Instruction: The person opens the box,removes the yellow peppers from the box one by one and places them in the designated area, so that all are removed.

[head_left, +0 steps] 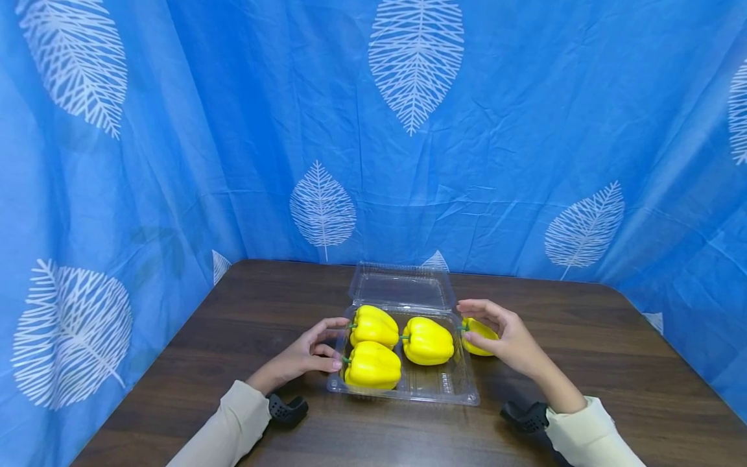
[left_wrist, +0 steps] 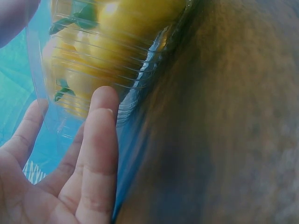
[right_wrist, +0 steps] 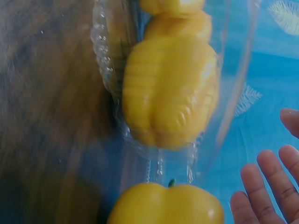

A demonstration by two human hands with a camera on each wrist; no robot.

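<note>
A clear plastic clamshell box (head_left: 420,389) with its lid raised holds three yellow bell peppers: one at the back left (head_left: 375,326), one at the front left (head_left: 372,366), one on the right (head_left: 428,341). My left hand (head_left: 312,350) is at the box's left side; in the left wrist view its straight fingers (left_wrist: 100,144) lie against or close to the ribbed wall. On the table just right of the box sits another yellow bell pepper (head_left: 483,340), partly hidden behind my right hand (head_left: 504,337). The right wrist view shows that hand's fingers (right_wrist: 257,186) spread beside this pepper, holding nothing.
The transparent lid (head_left: 403,288) leans back at the far side of the box. Beneath everything is a dark wooden table (head_left: 274,292). Blue curtains with white leaf prints (head_left: 262,130) hang behind and on both sides. Black straps (head_left: 288,411) circle both wrists.
</note>
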